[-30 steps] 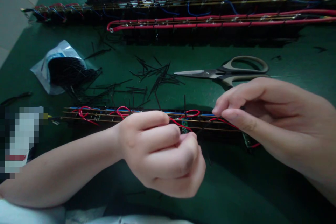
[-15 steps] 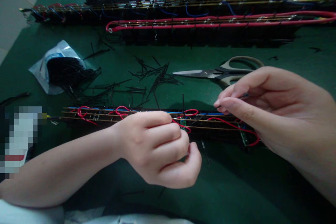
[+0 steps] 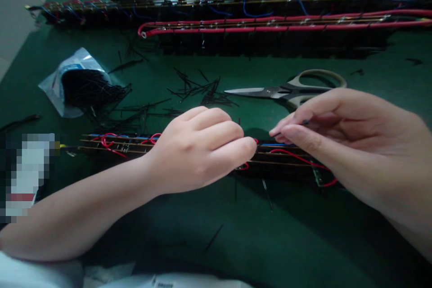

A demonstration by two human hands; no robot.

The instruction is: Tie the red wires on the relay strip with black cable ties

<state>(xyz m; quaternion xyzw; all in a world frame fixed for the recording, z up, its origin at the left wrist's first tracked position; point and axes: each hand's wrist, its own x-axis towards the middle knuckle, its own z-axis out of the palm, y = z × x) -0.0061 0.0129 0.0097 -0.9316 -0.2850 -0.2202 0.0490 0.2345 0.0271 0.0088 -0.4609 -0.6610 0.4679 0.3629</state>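
My left hand (image 3: 199,150), back turned up and fingers curled closed, is over the long black wired assembly (image 3: 280,162) with brass rods. Its fingertips are hidden, so whatever they hold does not show. To the right, my right hand (image 3: 354,139) pinches a thin black cable tie (image 3: 277,134) between thumb and fingers, its tip poking out toward my left hand. Beneath the hands, red wire loops (image 3: 107,142) and a small green circuit board (image 3: 317,174) show along the assembly.
Scissors (image 3: 249,92) lie behind my right hand, blades pointing left. A clear plastic bag (image 3: 54,82) spills black cable ties (image 3: 87,90); more are scattered across the green table (image 3: 135,234). Along the back lie similar wired assemblies (image 3: 270,42) with thick red cables.
My left hand has moved up from the near side of the assembly to over it, its fingers curling more tightly. My right hand keeps its pinch and has hardly moved.
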